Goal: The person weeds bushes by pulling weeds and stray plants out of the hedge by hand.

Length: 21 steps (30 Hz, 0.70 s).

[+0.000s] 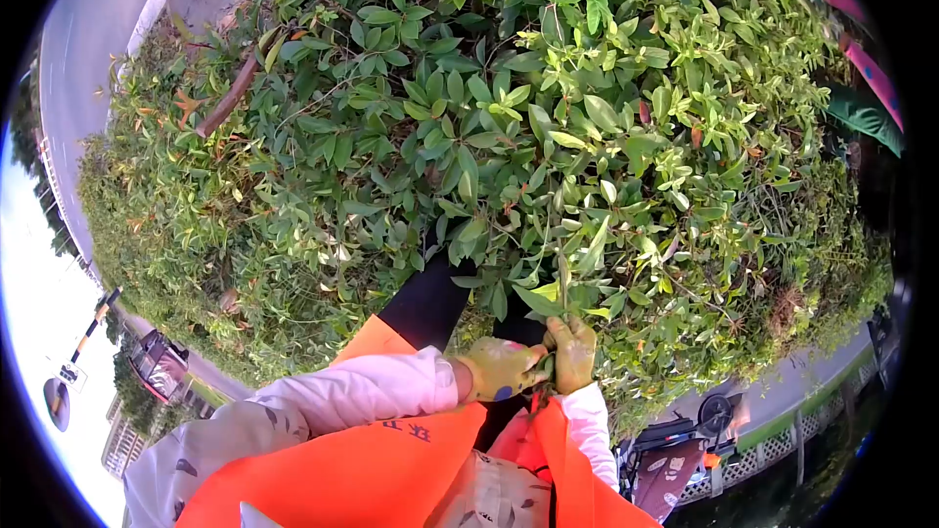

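Observation:
My left hand [504,369] and my right hand [572,352], both in yellow-green gloves, are close together in front of my body at the near edge of a leafy hedge [469,117]. My right hand is closed around a thin green plant stem [562,279] that rises among the leaves. The fingers of my left hand are pinched together beside the right glove. What they grip is hidden, though bits of green show just below. Dark trouser legs [430,303] are partly covered by the foliage, and an orange vest [342,469] hangs below my arms.
A brown branch [230,98] sticks out of the hedge at upper left. Beyond it runs a paved road [83,49]. At lower right stands a wheeled cart [670,464] near a white lattice fence [782,435]. A vehicle [158,364] and a striped pole [93,328] are at left.

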Available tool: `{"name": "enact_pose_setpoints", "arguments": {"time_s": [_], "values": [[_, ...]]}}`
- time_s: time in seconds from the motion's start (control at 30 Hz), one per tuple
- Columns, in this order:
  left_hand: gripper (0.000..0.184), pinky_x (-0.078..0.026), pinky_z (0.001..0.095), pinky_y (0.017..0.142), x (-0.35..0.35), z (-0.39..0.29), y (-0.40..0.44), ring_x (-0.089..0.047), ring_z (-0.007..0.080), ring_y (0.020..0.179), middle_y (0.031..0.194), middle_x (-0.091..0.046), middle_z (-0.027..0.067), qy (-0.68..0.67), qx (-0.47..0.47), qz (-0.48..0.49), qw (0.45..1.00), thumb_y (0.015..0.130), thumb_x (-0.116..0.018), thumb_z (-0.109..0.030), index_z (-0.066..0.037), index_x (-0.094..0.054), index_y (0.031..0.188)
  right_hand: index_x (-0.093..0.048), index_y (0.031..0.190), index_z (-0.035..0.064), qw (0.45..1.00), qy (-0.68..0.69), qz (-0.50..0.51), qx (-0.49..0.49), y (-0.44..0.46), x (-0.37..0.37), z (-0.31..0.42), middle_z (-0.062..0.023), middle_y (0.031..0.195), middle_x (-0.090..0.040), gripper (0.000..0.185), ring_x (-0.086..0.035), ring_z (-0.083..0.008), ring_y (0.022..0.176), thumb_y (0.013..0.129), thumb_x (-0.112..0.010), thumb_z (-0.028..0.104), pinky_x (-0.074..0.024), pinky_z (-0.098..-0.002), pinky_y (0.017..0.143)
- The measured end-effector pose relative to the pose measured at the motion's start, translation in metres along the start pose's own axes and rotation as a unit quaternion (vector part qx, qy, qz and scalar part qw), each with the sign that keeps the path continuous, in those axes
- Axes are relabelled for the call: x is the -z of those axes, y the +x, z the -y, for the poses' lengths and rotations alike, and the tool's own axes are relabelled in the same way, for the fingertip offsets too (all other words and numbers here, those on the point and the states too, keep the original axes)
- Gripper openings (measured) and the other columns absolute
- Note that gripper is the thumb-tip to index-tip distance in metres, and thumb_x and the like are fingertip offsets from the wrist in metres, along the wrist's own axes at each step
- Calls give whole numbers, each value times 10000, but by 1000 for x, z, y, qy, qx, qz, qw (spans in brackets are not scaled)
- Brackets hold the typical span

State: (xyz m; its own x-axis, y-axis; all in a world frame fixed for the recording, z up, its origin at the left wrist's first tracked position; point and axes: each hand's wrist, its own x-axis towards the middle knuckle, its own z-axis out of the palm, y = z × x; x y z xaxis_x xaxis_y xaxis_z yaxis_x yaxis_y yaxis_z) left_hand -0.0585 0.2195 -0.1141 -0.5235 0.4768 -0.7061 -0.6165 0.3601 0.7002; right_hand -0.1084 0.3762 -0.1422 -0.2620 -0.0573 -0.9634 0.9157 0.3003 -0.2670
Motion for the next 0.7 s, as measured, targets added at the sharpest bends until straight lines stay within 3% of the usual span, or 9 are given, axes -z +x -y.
{"name": "enact_pose_setpoints", "arguments": {"time_s": [0.03,0.07,0.13,0.17,0.23,0.37,0.47,0.6,0.7], "values": [[277,-492,404,670,30,-5,-2,-616,319,832,846,-621,127,-29,-45,2,999,911,-465,-334,-86,-563,984,-550,731,33,993,-100,-38,54,-9,16,12,15,609,-503,149,-407,-100,509,839,-600,123,-328,-280,475],[250,-492,405,694,58,-5,-5,-607,312,860,895,-612,126,-36,-99,-123,987,908,-488,-307,-78,-574,965,-555,733,35,959,-257,-62,103,-24,56,10,22,604,-488,136,-402,-86,520,838,-599,109,-311,-255,472],[176,-497,418,682,119,11,10,-592,333,843,981,-590,134,88,-181,-400,894,872,-541,-217,-66,-584,954,-596,773,2,962,-224,-134,77,-81,90,60,8,585,-495,164,-399,-82,510,847,-623,146,-283,-260,450],[176,-498,426,671,158,21,19,-587,344,839,976,-580,140,270,-183,-483,813,859,-545,-197,-62,-576,969,-608,798,-9,932,-316,-146,103,-104,147,49,14,591,-499,176,-390,-65,485,864,-617,153,-273,-251,438],[177,-492,442,702,222,23,48,-584,341,850,943,-572,128,230,-40,-519,822,850,-546,-196,-89,-559,991,-602,835,11,914,-290,-252,132,-152,222,49,37,607,-481,157,-363,-31,477,878,-610,161,-233,-219,433],[394,-490,409,786,292,33,130,-624,346,916,985,-654,174,316,235,-159,906,856,-492,-371,-48,-662,1005,-563,1165,-27,850,-265,-434,139,-229,357,69,-8,912,-593,335,-477,-69,711,906,-547,186,-363,-204,597],[445,-486,377,769,296,144,218,-637,281,904,1015,-660,120,483,122,-23,867,841,-515,-423,-49,-645,1044,-588,1151,30,851,-70,-487,185,-214,459,75,-38,1007,-606,377,-548,-117,824,898,-555,309,-439,-233,692],[414,-486,361,763,241,160,211,-634,269,892,998,-655,117,370,192,-37,908,853,-514,-393,-44,-630,1043,-536,1233,90,787,138,-586,135,-118,482,99,-75,1121,-614,610,-605,-182,962,824,-592,539,-504,-285,747],[391,-486,349,759,209,187,206,-632,260,883,985,-651,115,314,226,-54,920,862,-513,-371,-40,-619,1042,-515,1243,41,823,93,-521,206,-19,422,94,-114,1124,-619,517,-624,-211,930,869,-585,391,-520,-298,739]]}}
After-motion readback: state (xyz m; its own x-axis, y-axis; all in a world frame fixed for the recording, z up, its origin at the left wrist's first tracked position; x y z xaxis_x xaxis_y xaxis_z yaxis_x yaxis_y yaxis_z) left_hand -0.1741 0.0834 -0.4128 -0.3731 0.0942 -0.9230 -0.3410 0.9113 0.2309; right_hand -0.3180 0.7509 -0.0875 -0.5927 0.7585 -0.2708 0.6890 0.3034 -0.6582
